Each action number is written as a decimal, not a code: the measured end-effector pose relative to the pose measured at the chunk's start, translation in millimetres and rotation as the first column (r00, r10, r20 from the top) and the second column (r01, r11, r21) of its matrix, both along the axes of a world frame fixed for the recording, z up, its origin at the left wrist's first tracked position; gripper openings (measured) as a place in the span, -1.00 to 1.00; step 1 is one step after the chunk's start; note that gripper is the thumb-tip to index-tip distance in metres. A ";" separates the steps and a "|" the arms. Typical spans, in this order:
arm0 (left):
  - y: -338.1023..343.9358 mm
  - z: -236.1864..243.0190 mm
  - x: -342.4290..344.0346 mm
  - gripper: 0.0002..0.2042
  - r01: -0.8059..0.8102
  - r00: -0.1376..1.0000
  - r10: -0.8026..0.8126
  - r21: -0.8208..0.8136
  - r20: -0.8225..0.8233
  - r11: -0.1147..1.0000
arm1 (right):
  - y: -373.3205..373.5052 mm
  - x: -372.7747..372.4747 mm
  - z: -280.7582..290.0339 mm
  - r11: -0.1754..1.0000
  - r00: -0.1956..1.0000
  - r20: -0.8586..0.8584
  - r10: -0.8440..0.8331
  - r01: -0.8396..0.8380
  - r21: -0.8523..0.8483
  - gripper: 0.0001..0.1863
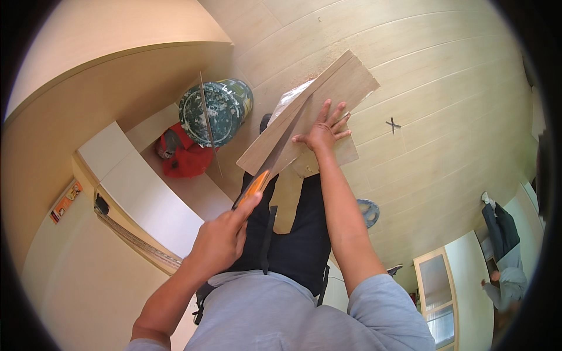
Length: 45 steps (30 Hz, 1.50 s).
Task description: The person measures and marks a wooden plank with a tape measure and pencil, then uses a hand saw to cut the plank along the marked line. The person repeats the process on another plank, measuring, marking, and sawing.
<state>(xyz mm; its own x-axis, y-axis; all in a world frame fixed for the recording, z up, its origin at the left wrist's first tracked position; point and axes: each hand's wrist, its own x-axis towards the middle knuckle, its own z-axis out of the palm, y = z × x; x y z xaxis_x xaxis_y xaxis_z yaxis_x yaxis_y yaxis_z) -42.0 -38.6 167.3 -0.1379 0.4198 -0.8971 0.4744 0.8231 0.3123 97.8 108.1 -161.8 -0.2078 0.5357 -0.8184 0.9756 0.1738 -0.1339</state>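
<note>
A hand saw (255,188) with an orange and black handle is gripped in my left hand (219,237). Its blade (281,147) runs away from me along a light wood-look board (345,85), in line with a long straight line on the board's face. My right hand (322,133) lies on the board with fingers spread, to the right of the blade, holding no object. Under the board, another wooden piece (348,151) sticks out on the right and something whitish (294,96) shows on the far left side. Whatever supports the board is mostly hidden.
Left of the board stands a paint-splattered green bucket (193,114), with a thin strip (206,111) across it. A red bag (190,158) sits beside it. White panels (137,178) lie nearer. A round grey-blue object (369,212) rests behind my right arm. Another person (506,275) is far right.
</note>
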 end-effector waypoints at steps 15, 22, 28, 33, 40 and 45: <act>-19.8 5.5 -0.2 -0.32 -0.077 0.997 0.078 0.184 0.003 0.980 | 1.2 -1.3 -4.9 0.999 1.000 -0.010 0.015 -0.014 0.037 0.84; 48.9 -198.0 2.0 -0.26 -0.071 0.997 0.078 0.305 -0.012 0.950 | 1.7 -2.5 -1.6 0.998 0.999 0.029 0.015 -0.017 0.063 0.80; -8.2 -61.7 20.7 -0.30 -0.103 0.992 0.126 0.395 -0.031 0.913 | 0.3 -2.9 -2.2 0.998 0.998 0.051 0.024 -0.026 0.050 0.82; -11.7 -9.9 -3.5 -0.30 -0.094 0.995 0.090 0.117 0.039 0.989 | -1.1 -0.2 -1.5 1.000 1.000 0.009 0.003 -0.003 0.026 0.82; 42.5 -205.0 5.3 -0.28 -0.102 0.994 0.111 0.353 -0.004 0.930 | 2.1 -5.1 -2.1 0.999 1.000 0.030 -0.004 0.003 0.043 0.79; 42.3 -188.5 7.6 -0.28 -0.123 0.988 0.154 0.484 -0.025 0.867 | -1.5 0.2 5.0 0.995 0.998 -0.066 -0.011 0.017 0.095 0.75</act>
<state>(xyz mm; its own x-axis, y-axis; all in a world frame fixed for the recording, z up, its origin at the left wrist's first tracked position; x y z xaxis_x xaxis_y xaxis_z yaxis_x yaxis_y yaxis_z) -34.4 3.7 -21.2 -0.2741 0.7684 -0.5783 0.3973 0.6381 0.6595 98.0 106.6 -156.8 -0.2510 0.6140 -0.7483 0.9678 0.1755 -0.1806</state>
